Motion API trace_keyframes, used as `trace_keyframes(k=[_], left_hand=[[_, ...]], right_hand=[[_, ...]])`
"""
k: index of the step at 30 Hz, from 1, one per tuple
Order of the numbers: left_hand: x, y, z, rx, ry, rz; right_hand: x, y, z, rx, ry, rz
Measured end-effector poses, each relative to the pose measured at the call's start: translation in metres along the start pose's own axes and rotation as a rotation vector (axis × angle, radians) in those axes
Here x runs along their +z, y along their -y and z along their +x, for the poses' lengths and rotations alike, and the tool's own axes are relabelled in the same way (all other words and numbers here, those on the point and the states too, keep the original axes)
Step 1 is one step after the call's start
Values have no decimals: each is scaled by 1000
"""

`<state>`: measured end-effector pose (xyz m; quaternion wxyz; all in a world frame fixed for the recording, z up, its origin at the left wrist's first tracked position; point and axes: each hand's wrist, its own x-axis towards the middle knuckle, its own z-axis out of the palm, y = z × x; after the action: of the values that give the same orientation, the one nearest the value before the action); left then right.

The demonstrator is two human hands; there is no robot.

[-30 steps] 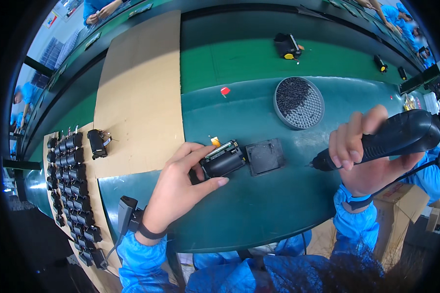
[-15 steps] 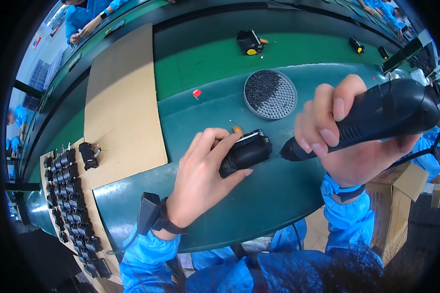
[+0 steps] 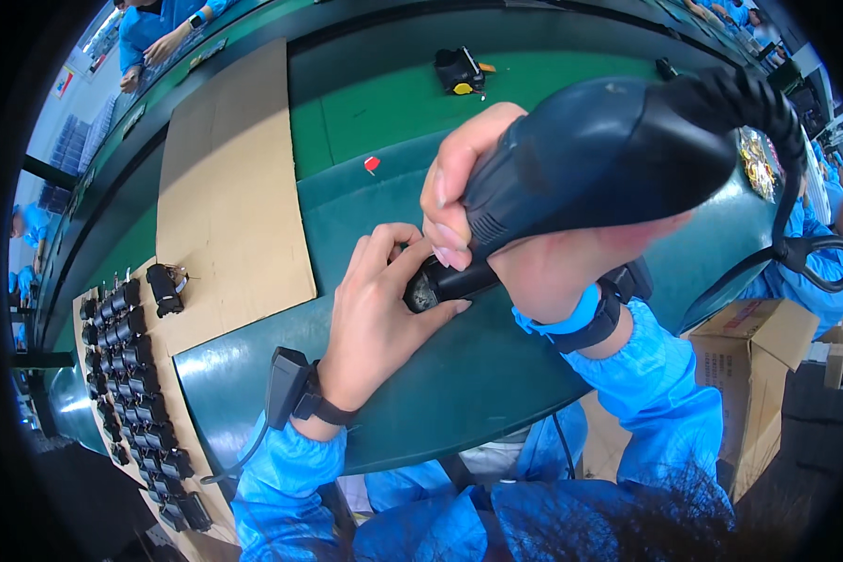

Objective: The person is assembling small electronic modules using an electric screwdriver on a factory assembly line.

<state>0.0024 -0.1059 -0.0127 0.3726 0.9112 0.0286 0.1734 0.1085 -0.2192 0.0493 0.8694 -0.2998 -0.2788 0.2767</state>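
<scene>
A small black module (image 3: 423, 292) lies on the green work mat. My left hand (image 3: 370, 304) is closed around it, thumb on its near side and fingers on its far side. My right hand (image 3: 548, 276) grips a black corded electric screwdriver (image 3: 609, 155), tilted with its nose down against or just over the module. The screwdriver's tip and most of the module's upper side are hidden behind my fingers and the tool body. A thick coiled cable (image 3: 787, 131) runs from the tool's rear to the right.
Left of my hands lies a cardboard sheet (image 3: 229, 178). Several black modules stand in rows (image 3: 140, 384), with a single one (image 3: 166, 288) beside them. A module with a yellow disc (image 3: 459, 71) and a red scrap (image 3: 372, 164) lie beyond. An open carton (image 3: 745, 375) stands right; a co-worker (image 3: 164, 37) sits far left.
My right hand has brought the screwdriver left and down onto the module, and the tool is tilted more steeply. The round dish of screws is now hidden behind it. My left hand stays on the module.
</scene>
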Motion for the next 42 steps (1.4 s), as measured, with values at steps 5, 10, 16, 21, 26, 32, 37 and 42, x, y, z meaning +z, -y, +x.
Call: trace_keyframes(k=[5, 10, 16, 21, 26, 32, 37, 42], left_hand=[[0, 1, 1, 3, -1, -22], [0, 3, 0, 12, -2, -21], [0, 5, -1, 4, -4, -19], [-1, 1, 1, 38, -27, -6], [-2, 3, 1, 19, -11, -20], [-3, 2, 1, 31, -20, -8], [-3, 3, 0, 30, -20, -10], [-1, 6, -2, 42, -30, -46]], right_hand=[[1, -4, 0, 40, -3, -187], [-1, -12, -1, 48, -21, -266], [4, -14, -1, 68, -36, -440], [2, -14, -3, 42, -67, -225], [8, -5, 4, -31, 43, -53], [8, -8, 3, 74, -80, -384], [4, -13, 5, 96, -45, -401], [8, -17, 1, 103, -58, -467]])
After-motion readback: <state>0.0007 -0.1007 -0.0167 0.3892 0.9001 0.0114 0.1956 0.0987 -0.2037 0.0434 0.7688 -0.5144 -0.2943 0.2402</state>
